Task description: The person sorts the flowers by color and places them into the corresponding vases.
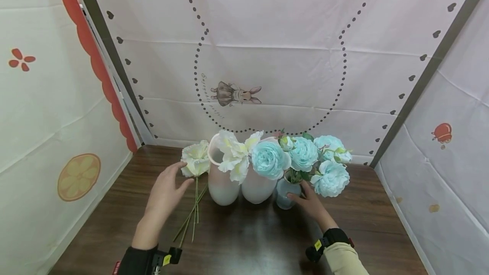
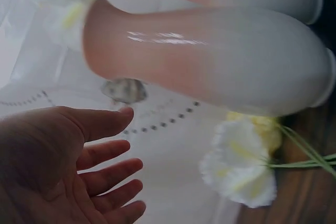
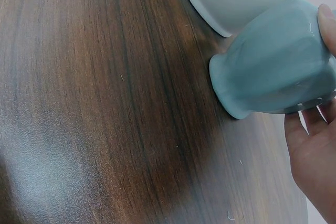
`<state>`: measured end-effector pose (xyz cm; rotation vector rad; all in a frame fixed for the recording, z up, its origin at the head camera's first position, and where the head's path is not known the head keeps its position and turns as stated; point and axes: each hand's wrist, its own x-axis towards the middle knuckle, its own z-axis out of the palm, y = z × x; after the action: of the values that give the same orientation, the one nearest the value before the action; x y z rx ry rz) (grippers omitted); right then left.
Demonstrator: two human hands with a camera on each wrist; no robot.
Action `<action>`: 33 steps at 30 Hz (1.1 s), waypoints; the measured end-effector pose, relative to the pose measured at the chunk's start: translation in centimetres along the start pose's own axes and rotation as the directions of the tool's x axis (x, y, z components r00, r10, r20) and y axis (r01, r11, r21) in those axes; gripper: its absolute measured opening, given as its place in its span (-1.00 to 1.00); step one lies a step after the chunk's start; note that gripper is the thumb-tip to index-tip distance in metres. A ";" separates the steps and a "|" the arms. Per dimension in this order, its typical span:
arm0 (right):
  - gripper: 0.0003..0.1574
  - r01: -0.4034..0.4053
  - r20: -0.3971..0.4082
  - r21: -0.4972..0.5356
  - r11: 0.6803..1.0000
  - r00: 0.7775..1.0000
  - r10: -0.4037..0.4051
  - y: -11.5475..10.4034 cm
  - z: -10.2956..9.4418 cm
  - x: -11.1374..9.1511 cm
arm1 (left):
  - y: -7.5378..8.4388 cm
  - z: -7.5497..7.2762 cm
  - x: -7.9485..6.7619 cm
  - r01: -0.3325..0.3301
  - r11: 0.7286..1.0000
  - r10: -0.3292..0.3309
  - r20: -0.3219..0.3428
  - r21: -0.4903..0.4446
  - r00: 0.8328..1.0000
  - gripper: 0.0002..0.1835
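Five o'clock in my head view: the right hand point(image 1: 312, 207) grips the small blue vase point(image 1: 284, 190), fingers and thumb round its sides. I'd hold it upright, lightly but steadily; those wide blue blooms point(image 1: 304, 154) look top-heavy. Eight o'clock: the left hand point(image 1: 165, 193), fingers spread, empty, beside white flowers point(image 1: 196, 157).

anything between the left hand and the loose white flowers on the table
Nothing visible: the left hand has a clear path to the loose white flowers. The leftmost pink-and-white vase stands to their right.
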<state>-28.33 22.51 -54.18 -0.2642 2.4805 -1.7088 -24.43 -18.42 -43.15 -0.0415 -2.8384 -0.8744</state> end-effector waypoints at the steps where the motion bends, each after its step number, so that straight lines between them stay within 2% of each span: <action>1: -0.16 -0.002 0.000 0.000 1.000 1.000 0.002 0.0 0.0 0.0 | -0.4 0.4 0.1 0.018 1.000 -0.018 0.012 -0.009 1.000 -0.39; 8: -0.14 -0.035 0.011 0.003 0.999 0.999 0.035 0.1 -0.1 0.0 | -3.3 3.2 0.9 0.098 0.990 -0.090 0.080 -0.100 0.993 -0.46; 15: -0.17 -0.023 0.007 0.001 1.000 1.000 0.023 0.0 -0.2 -0.1 | -5.1 5.6 1.9 0.174 0.974 -0.153 0.143 -0.148 0.978 -0.50; 24: -0.12 -0.036 0.012 -0.009 0.999 0.999 0.036 0.2 -0.2 0.0 | -6.2 7.4 2.8 0.228 0.959 -0.202 0.159 -0.167 0.966 -0.56; 33: -0.09 -0.051 0.007 -0.011 0.999 0.999 0.051 0.2 -0.2 0.2 | -6.2 8.2 3.1 0.276 0.946 -0.240 0.205 -0.168 0.949 -0.57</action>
<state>-28.55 22.69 -54.28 -0.2061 2.4693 -1.6726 -29.18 -19.04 -52.72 0.2457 -2.9596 -1.2633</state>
